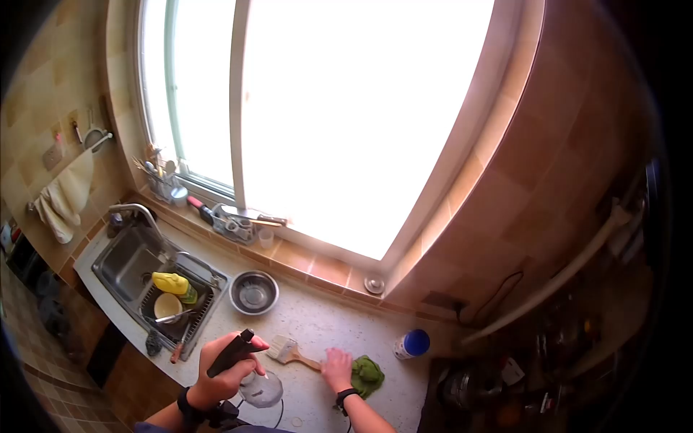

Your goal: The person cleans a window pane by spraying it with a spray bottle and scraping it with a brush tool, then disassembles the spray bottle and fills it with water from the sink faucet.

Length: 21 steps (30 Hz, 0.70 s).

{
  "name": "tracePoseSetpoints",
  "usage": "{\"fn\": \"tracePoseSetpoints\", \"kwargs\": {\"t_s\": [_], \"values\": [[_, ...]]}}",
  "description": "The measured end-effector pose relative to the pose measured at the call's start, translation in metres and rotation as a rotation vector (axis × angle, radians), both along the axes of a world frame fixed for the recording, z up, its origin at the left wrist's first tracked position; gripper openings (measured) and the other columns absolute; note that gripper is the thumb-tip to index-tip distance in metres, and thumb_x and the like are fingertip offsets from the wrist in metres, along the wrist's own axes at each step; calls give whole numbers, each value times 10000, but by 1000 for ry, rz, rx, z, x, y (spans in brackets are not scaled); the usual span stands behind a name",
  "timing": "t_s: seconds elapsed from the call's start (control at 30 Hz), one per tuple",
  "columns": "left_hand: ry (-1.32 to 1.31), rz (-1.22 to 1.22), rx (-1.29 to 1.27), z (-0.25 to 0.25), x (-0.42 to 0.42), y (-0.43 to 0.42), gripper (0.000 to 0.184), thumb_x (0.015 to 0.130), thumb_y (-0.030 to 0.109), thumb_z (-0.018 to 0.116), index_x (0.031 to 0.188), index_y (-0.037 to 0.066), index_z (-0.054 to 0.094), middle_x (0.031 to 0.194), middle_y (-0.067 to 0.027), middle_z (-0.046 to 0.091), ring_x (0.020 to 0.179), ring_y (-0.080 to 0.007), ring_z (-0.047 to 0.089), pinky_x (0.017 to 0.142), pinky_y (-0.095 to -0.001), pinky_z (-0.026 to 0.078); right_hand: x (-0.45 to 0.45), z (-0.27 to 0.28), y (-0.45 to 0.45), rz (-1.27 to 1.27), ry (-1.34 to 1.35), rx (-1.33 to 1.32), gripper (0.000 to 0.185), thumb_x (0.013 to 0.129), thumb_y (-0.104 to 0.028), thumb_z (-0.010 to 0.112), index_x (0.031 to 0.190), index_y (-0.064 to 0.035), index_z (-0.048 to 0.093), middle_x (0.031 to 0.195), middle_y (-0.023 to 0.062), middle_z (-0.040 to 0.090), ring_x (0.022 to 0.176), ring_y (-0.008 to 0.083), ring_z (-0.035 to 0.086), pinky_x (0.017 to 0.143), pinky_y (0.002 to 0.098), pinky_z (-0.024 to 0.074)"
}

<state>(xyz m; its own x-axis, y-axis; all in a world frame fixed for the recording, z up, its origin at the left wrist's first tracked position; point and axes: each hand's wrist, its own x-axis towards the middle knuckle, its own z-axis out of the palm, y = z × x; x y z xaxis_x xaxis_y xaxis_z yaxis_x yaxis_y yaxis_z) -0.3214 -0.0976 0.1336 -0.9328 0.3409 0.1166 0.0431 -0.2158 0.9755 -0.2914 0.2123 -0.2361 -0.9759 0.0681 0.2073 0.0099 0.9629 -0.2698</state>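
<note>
My left hand (225,366) is closed around a thick black handle (232,352), which slants up to the right. Just below that hand is a clear, rounded glass-like piece (261,390); whether it joins the handle I cannot tell. My right hand (336,369) rests low over the counter, fingers stretched out, at the end of a flat brush's wooden handle (307,361). The brush's pale bristles (280,348) point left toward my left hand. A crumpled green cloth (368,376) lies against the right side of my right hand.
A metal bowl (253,292) stands behind my hands. To the left, the sink (130,252) holds a yellow bottle (170,283) and a pale bowl (168,307). A blue-lidded container (412,344) is at right. Knives (253,216) and utensils line the windowsill.
</note>
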Motion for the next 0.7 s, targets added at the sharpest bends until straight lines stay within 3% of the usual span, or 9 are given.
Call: {"fn": "tracePoseSetpoints", "kwargs": {"t_s": [0.03,0.13,0.2,0.27,0.37,0.4,0.47,0.57,0.7], "values": [[24,20,9,11,4,-7,334,809,-122,530,1129,-66,606,1069,-159,685,779,-192,711,724,-312,573,0,-6,-17,109,16,-27,408,864,-291,659,1181,-43,597,1231,176,570,1168,375,513,1054,517,371],[69,60,-31,36,13,-30,307,814,-92,524,1110,-71,601,1071,-161,675,813,-203,707,747,-311,570,9,-24,-55,65,-45,116,377,841,-282,672,1131,-51,604,1165,156,579,1129,359,526,1024,483,402],[127,108,-39,54,14,-40,282,815,-79,513,1086,-77,591,1063,-170,664,800,-209,700,744,-324,570,11,-22,-67,6,-28,138,195,874,-212,608,1009,-70,607,1055,127,574,1058,319,548,917,436,469],[139,153,-63,66,16,-50,283,811,-86,504,1082,-72,584,1073,-179,655,794,-210,691,747,-337,571,7,-34,-71,22,-64,210,143,906,-171,544,984,-71,609,992,103,587,960,290,577,817,413,503],[191,193,-125,77,18,-63,308,807,-80,499,1103,-55,580,1096,-192,643,802,-218,676,764,-351,571,9,-34,-70,-49,-204,-199,211,985,-218,495,1033,-16,535,941,227,636,871,421,633,756,529,515],[171,211,-148,79,20,-69,305,811,-67,498,1104,-52,583,1096,-195,642,817,-221,673,770,-352,571,13,4,-75,-56,-272,-258,242,1000,-244,507,1064,-10,497,935,235,641,867,449,631,753,558,505],[192,238,-159,77,9,-77,300,828,-23,498,1113,-49,590,1094,-198,641,862,-226,664,778,-351,571,19,27,-77,-109,-337,-332,375,1021,-294,517,1235,5,442,981,265,668,910,496,636,795,576,500],[156,168,-179,78,-11,-90,327,825,1,513,1136,-61,592,1096,-201,645,903,-243,674,766,-359,587,28,69,-82,-250,-420,-434,357,1017,-289,513,1220,-6,435,1045,295,669,924,499,640,799,588,498],[162,21,-22,61,-63,-101,334,822,15,483,1111,-102,603,1089,-196,655,952,-260,691,794,-362,600,44,91,-82,-356,-244,-527,421,1020,-365,508,1243,-8,479,905,313,680,858,499,654,757,564,509]]}}
